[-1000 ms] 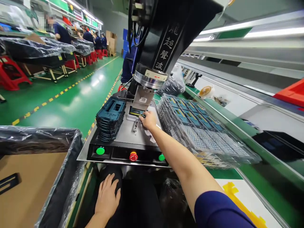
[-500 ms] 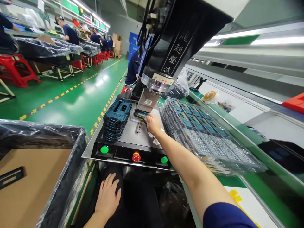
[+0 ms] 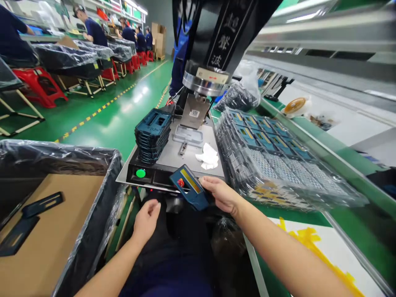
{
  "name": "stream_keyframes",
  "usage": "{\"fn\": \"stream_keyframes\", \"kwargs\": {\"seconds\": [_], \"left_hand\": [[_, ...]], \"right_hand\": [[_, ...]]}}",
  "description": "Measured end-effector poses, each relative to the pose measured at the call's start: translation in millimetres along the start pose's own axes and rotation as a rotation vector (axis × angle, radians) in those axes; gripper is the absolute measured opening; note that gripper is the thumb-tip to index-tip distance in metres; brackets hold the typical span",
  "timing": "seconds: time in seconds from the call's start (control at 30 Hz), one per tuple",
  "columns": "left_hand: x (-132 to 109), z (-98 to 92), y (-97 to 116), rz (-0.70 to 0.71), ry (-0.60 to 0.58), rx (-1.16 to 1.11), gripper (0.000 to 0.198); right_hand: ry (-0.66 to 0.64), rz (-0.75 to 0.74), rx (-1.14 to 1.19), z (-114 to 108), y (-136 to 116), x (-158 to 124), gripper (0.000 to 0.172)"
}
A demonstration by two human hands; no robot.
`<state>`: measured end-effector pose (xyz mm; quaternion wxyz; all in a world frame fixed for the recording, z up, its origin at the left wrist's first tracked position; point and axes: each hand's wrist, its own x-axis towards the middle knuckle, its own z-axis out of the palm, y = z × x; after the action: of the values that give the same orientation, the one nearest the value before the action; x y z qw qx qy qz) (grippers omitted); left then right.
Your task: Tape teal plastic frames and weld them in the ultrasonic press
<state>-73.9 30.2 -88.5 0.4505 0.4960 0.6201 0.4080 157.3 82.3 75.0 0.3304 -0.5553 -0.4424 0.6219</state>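
My right hand [image 3: 220, 193] grips a flat blue plastic part [image 3: 189, 186] with a yellow strip, holding it in front of the machine's button panel. My left hand [image 3: 146, 218] is raised from my lap, fingers loosely curled and holding nothing, just below and left of the part. Behind stands the ultrasonic welding machine [image 3: 206, 80], whose clear fixture [image 3: 188, 135] on the steel plate is empty. A stack of dark blue parts [image 3: 152, 136] rests on the plate's left. Clear trays of parts [image 3: 269, 154] are piled to the right.
A white cloth [image 3: 208, 156] lies on the plate. A plastic-lined cardboard box [image 3: 55, 206] with two dark parts stands at my left. The green button [image 3: 140, 173] faces me. Other people work at benches across the green aisle. A conveyor [image 3: 324, 140] runs along the right.
My right hand lifted the blue part out of the fixture and drew it back toward me. My left hand rose from my lap toward it. The view shifted downward.
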Motion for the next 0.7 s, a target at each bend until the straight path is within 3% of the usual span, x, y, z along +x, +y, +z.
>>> {"fn": "stream_keyframes", "kwargs": {"seconds": [0.13,0.23,0.3,0.43,0.6,0.7], "left_hand": [[-5,-3.3,63,-0.029,-0.112,-0.353,0.051],[-9,-1.7,91,-0.039,-0.306,-0.289,0.049],[-12,1.3,96,-0.099,-0.352,-0.170,0.044],[-17,10.9,88,-0.228,-0.289,-0.092,0.040],[-23,21.5,81,-0.234,-0.267,-0.015,0.044],[-23,25.1,79,-0.213,-0.253,0.057,0.044]], "right_hand": [[-0.159,0.273,0.254,8,33,-16,0.037],[-0.155,0.281,0.286,13,53,-19,0.037],[-0.143,0.223,0.244,13,63,-20,0.038],[-0.151,0.077,0.015,8,83,-21,0.035],[-0.035,-0.155,-0.445,1,99,-23,0.016],[-0.011,-0.230,-0.603,0,98,-27,0.013]]}}
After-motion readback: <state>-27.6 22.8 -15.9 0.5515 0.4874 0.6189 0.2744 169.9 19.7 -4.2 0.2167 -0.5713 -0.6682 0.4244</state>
